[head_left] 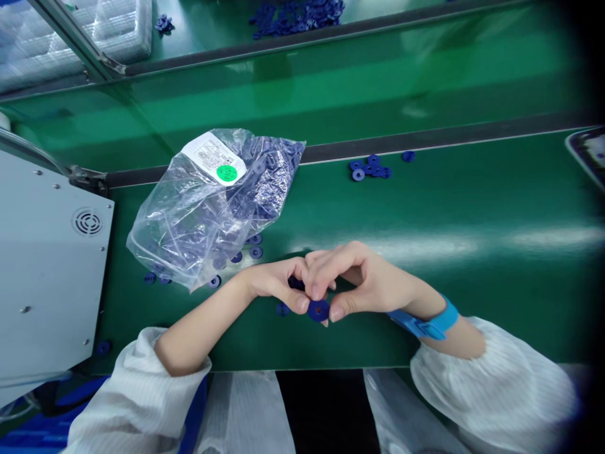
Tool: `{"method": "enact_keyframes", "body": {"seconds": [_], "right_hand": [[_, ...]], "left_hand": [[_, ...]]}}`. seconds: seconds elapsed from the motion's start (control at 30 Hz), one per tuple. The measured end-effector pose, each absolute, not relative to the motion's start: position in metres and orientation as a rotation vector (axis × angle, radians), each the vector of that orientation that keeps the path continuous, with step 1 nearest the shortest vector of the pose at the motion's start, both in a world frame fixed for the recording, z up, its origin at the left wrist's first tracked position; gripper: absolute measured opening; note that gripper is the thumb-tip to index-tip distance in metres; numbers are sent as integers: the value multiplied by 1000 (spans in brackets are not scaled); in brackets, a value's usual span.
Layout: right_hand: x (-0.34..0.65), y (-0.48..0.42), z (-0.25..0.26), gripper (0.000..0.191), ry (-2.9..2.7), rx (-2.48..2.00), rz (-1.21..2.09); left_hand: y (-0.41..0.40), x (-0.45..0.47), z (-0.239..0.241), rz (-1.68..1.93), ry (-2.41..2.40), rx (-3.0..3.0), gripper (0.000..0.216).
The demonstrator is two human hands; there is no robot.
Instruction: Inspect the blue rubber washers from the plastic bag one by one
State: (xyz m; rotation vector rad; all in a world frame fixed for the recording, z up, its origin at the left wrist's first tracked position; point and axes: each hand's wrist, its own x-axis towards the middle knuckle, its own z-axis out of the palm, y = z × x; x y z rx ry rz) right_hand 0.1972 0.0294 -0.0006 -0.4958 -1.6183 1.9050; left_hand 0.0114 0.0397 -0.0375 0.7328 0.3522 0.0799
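Between my two hands is a dark blue disc (319, 310) with a hole in its middle, held over the near part of the green bench. My left hand (283, 285) pinches its left edge with the thumb. From the other side my right hand (357, 280) has thumb and fingers closed on the same disc. Another dark blue piece (296, 283) shows partly inside my left hand, mostly hidden by the fingers. Just left of the held disc, a similar disc (282, 309) lies on the bench.
A clear plastic bag (203, 208) of blue pieces with a white label lies left of centre, loose discs (256, 252) around it. Several discs (372, 168) sit by the back edge. A grey metal box (51, 265) stands left. Behind a green panel is a heap of blue pieces (300, 16).
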Motion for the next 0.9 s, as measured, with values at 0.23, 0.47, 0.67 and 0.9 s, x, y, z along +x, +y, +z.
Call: {"method": "enact_keyframes", "body": {"seconds": [0.23,0.47,0.67,0.9], "right_hand": [[198,30,-2,17,-1614,-469,1921],[199,30,-1,17,-1633,-456,1928],[199,31,-2,19,-1625,-478,1924],[200,35,3,11,-1419,-655,1977]], "left_hand": [[41,11,-37,76,334,802,41],[42,13,-41,88,297,825,45],[47,16,-40,114,263,933,48],[41,18,-38,256,290,659,39]]}}
